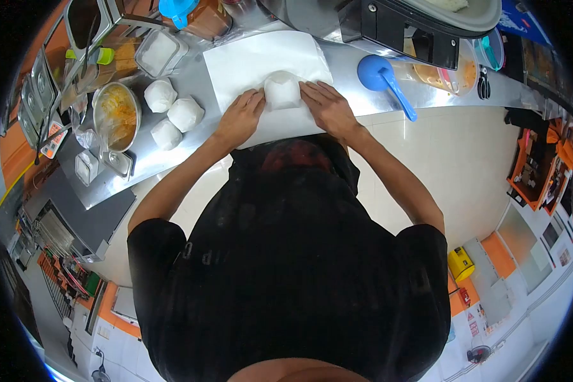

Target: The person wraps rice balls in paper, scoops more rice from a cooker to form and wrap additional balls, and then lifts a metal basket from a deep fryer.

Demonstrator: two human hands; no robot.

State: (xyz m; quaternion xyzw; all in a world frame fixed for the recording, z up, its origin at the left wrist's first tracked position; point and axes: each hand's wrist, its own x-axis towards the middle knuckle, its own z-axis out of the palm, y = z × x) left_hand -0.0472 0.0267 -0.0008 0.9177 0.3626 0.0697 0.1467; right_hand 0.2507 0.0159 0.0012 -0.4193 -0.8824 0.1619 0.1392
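A rounded white packet [282, 89], seemingly paper-wrapped, sits on white paper sheets [232, 60] at the front of the steel counter. My left hand [242, 116] is against its left side, fingers together and fingertips bent towards it. From the other side my right hand [328, 108] presses its fingers to the packet's right edge. Thumbs and the undersides of both hands are hidden. Three similar white packets [185, 114] stand close together left of the sheets. To the right of the paper lies a blue scoop [382, 76], its handle pointing towards the counter's front edge.
A metal bowl [132, 97] of yellow-orange food stands at the left, with a clear container of white contents [158, 54] behind it. A black appliance [401, 32] holding a pot fills the back right. Black scissors [484, 86] lie beyond a tub [459, 79].
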